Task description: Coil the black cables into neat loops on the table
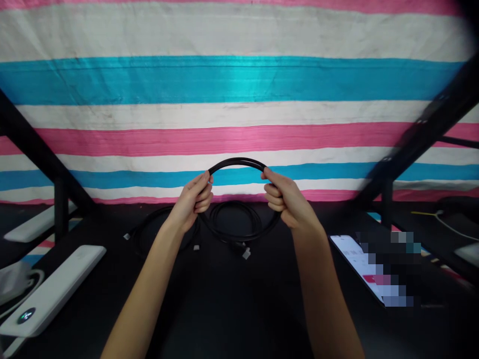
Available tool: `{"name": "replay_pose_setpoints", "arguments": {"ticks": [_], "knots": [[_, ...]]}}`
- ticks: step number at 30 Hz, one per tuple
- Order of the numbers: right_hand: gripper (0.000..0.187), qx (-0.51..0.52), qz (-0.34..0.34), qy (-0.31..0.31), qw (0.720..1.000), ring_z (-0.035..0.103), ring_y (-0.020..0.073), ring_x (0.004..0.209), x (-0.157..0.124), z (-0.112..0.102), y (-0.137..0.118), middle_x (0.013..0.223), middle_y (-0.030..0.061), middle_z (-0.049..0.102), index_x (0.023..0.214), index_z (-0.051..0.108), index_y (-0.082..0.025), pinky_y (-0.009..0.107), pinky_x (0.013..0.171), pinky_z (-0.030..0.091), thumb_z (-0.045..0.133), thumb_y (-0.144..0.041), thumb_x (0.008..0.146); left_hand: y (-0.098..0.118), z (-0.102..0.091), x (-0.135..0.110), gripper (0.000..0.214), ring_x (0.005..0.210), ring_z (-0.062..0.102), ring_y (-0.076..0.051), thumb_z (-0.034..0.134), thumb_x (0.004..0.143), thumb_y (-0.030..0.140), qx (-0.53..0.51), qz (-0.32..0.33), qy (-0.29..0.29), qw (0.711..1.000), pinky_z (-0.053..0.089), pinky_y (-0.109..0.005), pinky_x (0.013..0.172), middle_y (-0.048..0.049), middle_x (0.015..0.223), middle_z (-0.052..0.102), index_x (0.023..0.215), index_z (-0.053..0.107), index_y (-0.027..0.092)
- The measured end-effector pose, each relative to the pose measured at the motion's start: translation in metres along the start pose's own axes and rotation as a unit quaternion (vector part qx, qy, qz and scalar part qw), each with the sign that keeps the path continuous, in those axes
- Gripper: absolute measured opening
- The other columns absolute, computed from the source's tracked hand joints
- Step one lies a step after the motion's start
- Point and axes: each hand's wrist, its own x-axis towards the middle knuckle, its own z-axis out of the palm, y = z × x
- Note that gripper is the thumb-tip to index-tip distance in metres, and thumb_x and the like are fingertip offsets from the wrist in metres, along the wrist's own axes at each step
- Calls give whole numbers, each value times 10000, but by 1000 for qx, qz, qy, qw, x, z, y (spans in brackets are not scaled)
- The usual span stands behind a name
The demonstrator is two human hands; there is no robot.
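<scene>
From afar I have: black cable coil (237, 161), one; left hand (194, 199) and right hand (285, 197), each curled closed around it.

on my feed i note a sheet (224, 113) striped pink, white and blue behind a black surface (224, 309). dark slanted bars (41, 157) at left and right; glow on upper blue stripe (239, 80).

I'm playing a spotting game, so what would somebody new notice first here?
Probably the bright striped sheet across the back, with its blue, pink and white bands. Next comes the looped black cable held up by both hands in the middle. A white power bank at lower left and a lit phone at right stand out too.
</scene>
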Motion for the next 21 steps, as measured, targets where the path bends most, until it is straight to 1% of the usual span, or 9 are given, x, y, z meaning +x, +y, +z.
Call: {"name": "replay_pose_setpoints", "arguments": {"ticks": [3, 6, 8, 10, 12, 14, 17, 19, 21], "knots": [[384, 25, -17, 33, 999, 42, 24, 388, 2, -1, -1, 458, -126, 121, 726, 486, -206, 217, 354, -12, 732, -491, 650, -1, 4, -2, 239, 389, 258, -44, 603, 823, 386, 57, 16, -3, 998, 234, -154, 383, 96, 469, 210, 771, 501, 177], [403, 51, -29, 51, 997, 24, 32, 382, 3, -4, -4, 438, -130, 108, 723, 438, -229, 224, 354, -16, 724, -501, 638, -1, 5, -3, 178, 497, 450, -76, 630, 809, 318, 140, 29, 5, 990, 388, -184, 548, 80, 477, 313, 806, 516, 182], [417, 53, -38, 56, 996, 18, 39, 380, 2, -5, -6, 432, -130, 98, 720, 410, -240, 229, 352, -9, 709, -519, 640, -1, 6, -4, 158, 572, 507, -100, 633, 802, 305, 183, 33, 14, 982, 415, -209, 633, 69, 481, 368, 838, 537, 185], [424, 37, -46, 62, 996, 18, 45, 378, 1, -7, -8, 431, -129, 90, 722, 390, -246, 235, 351, 0, 681, -547, 654, -2, 6, -4, 154, 613, 519, -108, 633, 795, 306, 213, 36, 19, 976, 413, -220, 665, 53, 513, 434, 842, 555, 182], [435, 15, -53, 66, 996, 18, 50, 374, -1, -7, -10, 431, -128, 84, 721, 374, -250, 243, 351, 5, 652, -580, 666, -3, 4, -4, 174, 672, 543, -113, 643, 781, 311, 232, 28, 14, 972, 413, -226, 688, 17, 627, 538, 861, 576, 172], [441, 3, -60, 65, 996, 19, 50, 370, -2, -8, -11, 431, -128, 84, 721, 370, -251, 247, 351, 5, 639, -597, 672, -4, -1, -5, 243, 764, 579, -130, 655, 767, 326, 248, 0, -11, 969, 423, -242, 719, -34, 821, 618, 942, 594, 169], [431, 14, -62, 56, 996, 19, 46, 365, -4, -9, -12, 434, -128, 87, 725, 384, -248, 243, 350, 1, 659, -575, 667, -5, -8, -8, 385, 876, 598, -169, 676, 745, 351, 306, -63, -97, 945, 441, -266, 740, -90, 1026, 636, 1082, 596, 183], [429, 30, -58, 50, 997, 16, 41, 366, -5, -9, -13, 435, -128, 91, 724, 394, -245, 235, 348, -3, 686, -550, 651, -6, -11, -8, 422, 900, 603, -184, 680, 738, 369, 350, -92, -152, 920, 452, -276, 749, -97, 1038, 647, 1112, 604, 189], [435, 40, -58, 47, 996, 15, 39, 365, -5, -9, -13, 434, -130, 95, 722, 396, -242, 228, 343, -3, 702, -540, 637, -7, -10, -8, 410, 878, 623, -192, 656, 756, 395, 365, -116, -189, 904, 467, -293, 761, -93, 985, 669, 1106, 616, 186]]}}
